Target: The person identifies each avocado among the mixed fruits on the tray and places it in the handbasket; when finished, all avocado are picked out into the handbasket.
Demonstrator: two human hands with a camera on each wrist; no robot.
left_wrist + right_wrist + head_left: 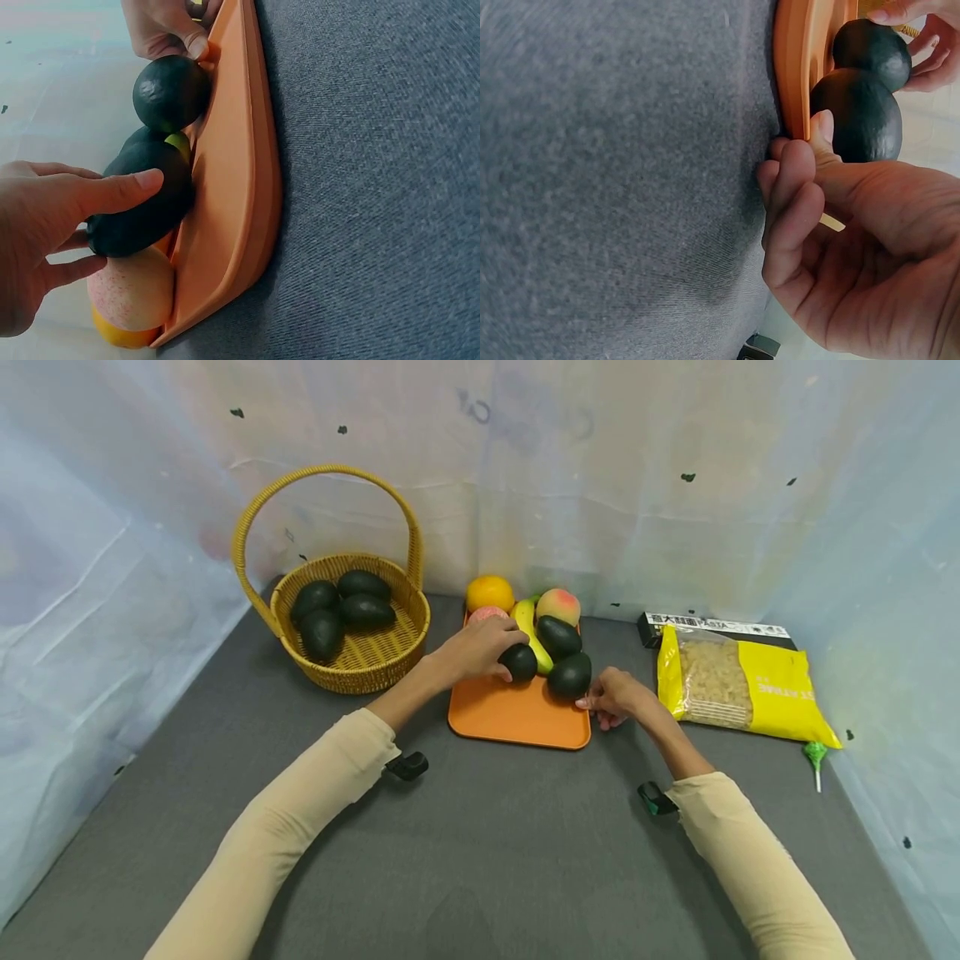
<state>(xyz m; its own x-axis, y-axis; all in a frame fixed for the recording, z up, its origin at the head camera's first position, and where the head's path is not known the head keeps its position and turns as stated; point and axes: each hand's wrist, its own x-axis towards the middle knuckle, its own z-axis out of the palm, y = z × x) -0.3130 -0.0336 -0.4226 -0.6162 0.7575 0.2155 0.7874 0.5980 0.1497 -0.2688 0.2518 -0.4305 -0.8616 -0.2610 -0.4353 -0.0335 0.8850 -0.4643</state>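
Note:
My left hand curls its thumb and fingers round a dark green avocado over the orange tray. At the tray's right edge my right hand pinches the rim between thumb and fingers, plain in the right wrist view. Two more avocados, one nearer and one farther, lie on the tray beside a yellow banana. Behind them are a peach, an orange and a pinkish round fruit, partly hidden by my left hand.
A wicker basket with a tall handle stands at the left, with several avocados inside. To the right lie a yellow snack bag, a black box behind it and a green lollipop. Pale curtains enclose the grey table.

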